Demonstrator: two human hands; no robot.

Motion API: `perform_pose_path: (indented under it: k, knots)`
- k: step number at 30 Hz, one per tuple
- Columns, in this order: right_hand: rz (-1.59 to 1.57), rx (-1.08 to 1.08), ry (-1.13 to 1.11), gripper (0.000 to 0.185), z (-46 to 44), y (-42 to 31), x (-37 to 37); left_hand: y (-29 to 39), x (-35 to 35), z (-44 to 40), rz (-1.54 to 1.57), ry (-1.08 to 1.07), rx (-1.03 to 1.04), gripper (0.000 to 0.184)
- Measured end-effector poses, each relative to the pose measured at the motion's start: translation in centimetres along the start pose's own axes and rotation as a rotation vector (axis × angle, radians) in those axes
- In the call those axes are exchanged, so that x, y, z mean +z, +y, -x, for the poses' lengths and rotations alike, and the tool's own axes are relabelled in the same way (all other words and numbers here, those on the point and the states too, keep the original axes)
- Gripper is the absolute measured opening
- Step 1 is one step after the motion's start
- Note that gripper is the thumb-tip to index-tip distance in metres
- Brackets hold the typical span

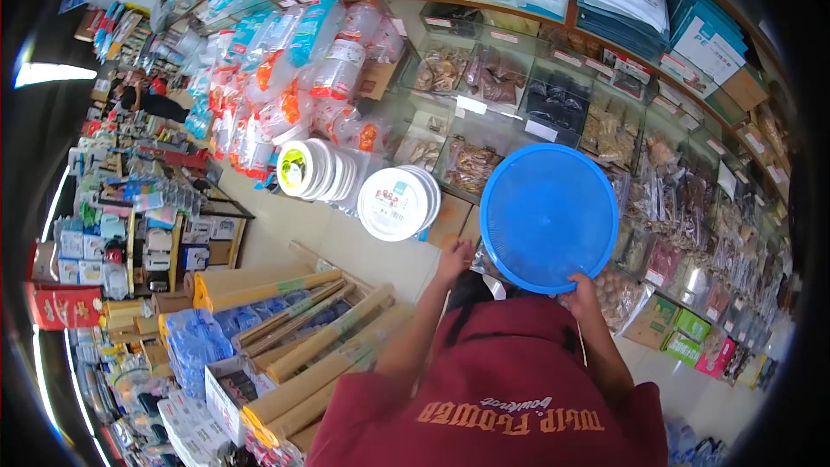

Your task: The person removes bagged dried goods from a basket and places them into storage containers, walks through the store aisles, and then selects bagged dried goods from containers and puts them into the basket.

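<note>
A round blue plastic sieve-like basket (550, 218) is held up in front of me, its fine-meshed flat face towards my view. My right hand (584, 292) grips its lower right rim, thumb on the near face. To the left of the basket, apart from it, my left hand (456, 261) is raised with fingers loosely bent and nothing visible in them. Just beyond that hand, a stack of white round items in clear wrap (393, 205) with a printed label lies on its side. Another similar stack (324, 170) with a green label is farther left.
Glass compartments of dried foods (484, 164) line the shelf ahead and to the right. Plastic-wrapped goods (294, 78) are piled at upper left. Rolled tan mats (328, 372) and blue packs (194, 346) stand at lower left. A person (160, 104) is in the far aisle.
</note>
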State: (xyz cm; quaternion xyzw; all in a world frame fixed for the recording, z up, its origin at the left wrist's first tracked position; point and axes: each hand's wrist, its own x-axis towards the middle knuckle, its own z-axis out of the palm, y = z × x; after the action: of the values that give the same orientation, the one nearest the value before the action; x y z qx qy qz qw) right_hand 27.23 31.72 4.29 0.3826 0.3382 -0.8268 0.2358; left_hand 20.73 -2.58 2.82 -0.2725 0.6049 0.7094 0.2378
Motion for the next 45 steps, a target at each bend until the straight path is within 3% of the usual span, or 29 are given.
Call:
perform_pose_path:
  k: [4,6,7,8,10,11,13,14,17,20,22,26,28,31,35,38,40,42,45]
  knots:
    - [-0.206,-0.097,0.176,0.034,2.1,3.6,-0.6,3.0,-0.4,-7.6,0.108,0.044,0.061,0.014]
    - [-0.212,-0.095,0.23,0.042,2.9,5.2,-1.6,4.2,-0.5,-11.6,0.218,0.142,0.121,0.012]
    - [-0.275,-0.19,0.362,0.042,5.4,4.8,2.9,5.4,-0.2,-13.2,0.195,0.214,0.108,0.013]
    - [-0.276,-0.185,0.336,0.042,5.7,5.5,2.4,6.5,0.1,-14.7,0.176,0.289,0.093,0.015]
    - [-0.296,-0.172,0.302,0.041,6.8,7.8,0.7,2.6,-2.1,-23.5,-0.366,0.541,0.325,0.025]
    - [-0.343,-0.156,0.335,0.04,6.6,9.3,-0.9,4.4,-1.6,-23.6,-0.334,0.54,0.311,0.025]
    - [-0.356,-0.206,0.341,0.041,8.6,10.0,1.9,9.8,-0.7,-21.4,-0.772,0.656,0.264,0.037]
    - [-0.384,-0.228,0.406,0.046,9.0,10.6,3.4,10.4,-1.0,-22.4,-0.749,0.652,0.247,0.037]
    - [-0.427,-0.181,0.369,0.045,10.4,13.0,4.3,13.7,-1.5,-23.2,-0.964,0.387,-0.085,0.031]
    - [-0.446,-0.151,0.444,0.045,10.7,14.9,6.0,14.5,-1.5,-23.1,-0.998,0.397,-0.132,0.026]
    - [-0.535,-0.184,0.378,0.045,10.3,17.2,5.6,12.7,-1.7,-24.7,-1.046,0.374,-0.091,0.028]
    - [-0.527,-0.191,0.393,0.05,10.5,16.4,10.5,9.8,-2.0,-25.5,-1.083,0.352,0.248,0.033]
    - [-0.568,-0.179,0.42,0.053,9.9,17.6,8.9,10.2,-1.9,-22.0,-0.953,0.275,0.47,0.029]
    - [-0.448,-0.198,0.469,0.048,9.6,18.5,7.1,10.8,-1.1,-15.7,-0.71,0.279,0.579,0.021]
    - [-0.416,-0.19,0.558,0.037,9.2,18.9,6.0,12.4,0.1,-7.5,-0.68,0.206,0.659,0.015]
    - [-0.339,-0.181,0.563,0.028,9.4,18.1,5.4,13.4,1.9,-2.6,-0.722,0.051,0.789,0.01]
    - [-0.292,-0.172,0.545,0.024,9.6,17.8,4.6,14.2,3.7,1.1,-0.717,-0.204,0.876,0.008]
    - [-0.228,-0.179,0.52,0.018,9.6,17.6,2.8,14.8,5.4,5.0,-0.667,-0.429,0.776,0.007]
    - [-0.164,-0.219,0.513,0.023,10.2,17.1,1.2,13.5,7.5,9.2,-0.625,-0.547,0.642,0.005]
